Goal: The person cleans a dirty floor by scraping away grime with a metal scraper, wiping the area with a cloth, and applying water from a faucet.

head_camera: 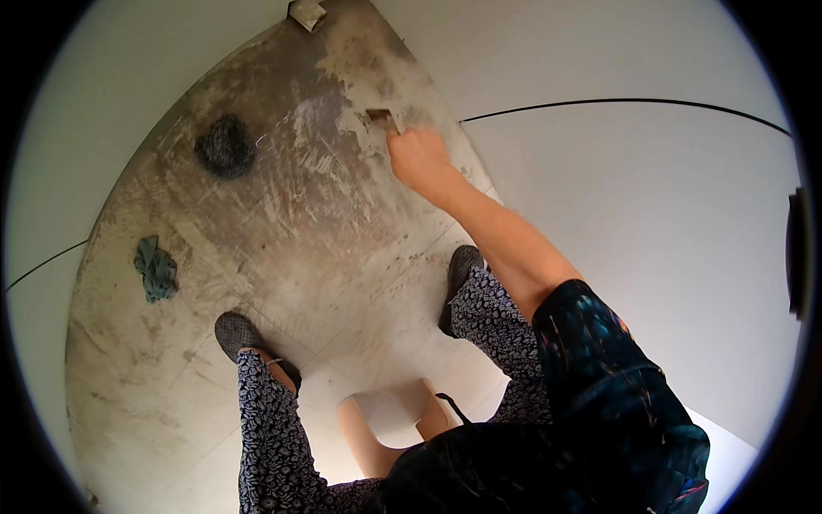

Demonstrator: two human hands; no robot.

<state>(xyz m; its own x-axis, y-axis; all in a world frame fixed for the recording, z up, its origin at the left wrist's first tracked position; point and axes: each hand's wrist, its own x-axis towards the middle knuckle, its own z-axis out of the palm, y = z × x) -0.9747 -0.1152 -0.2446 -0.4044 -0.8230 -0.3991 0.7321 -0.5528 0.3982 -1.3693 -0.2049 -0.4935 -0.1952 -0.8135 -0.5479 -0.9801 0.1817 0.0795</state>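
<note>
My right hand (420,157) grips a small scraper (381,118), its flat blade against the stained tile floor (289,276). Around the blade a pale, cleaner patch borders on a dark brown film. Streaky scrape marks run through that film near the middle. To the left of the hand lies a dark round pad of steel wool (226,146), apart from the scraper. A crumpled grey-green cloth (156,270) rests on the floor further left. My left hand is out of view.
White walls (610,193) close in on both sides, each crossed by a thin dark line. A small pale block-like object (308,14) sits in the far corner. My shoes (237,335) stand apart on the floor, with a beige stool (366,430) beneath me.
</note>
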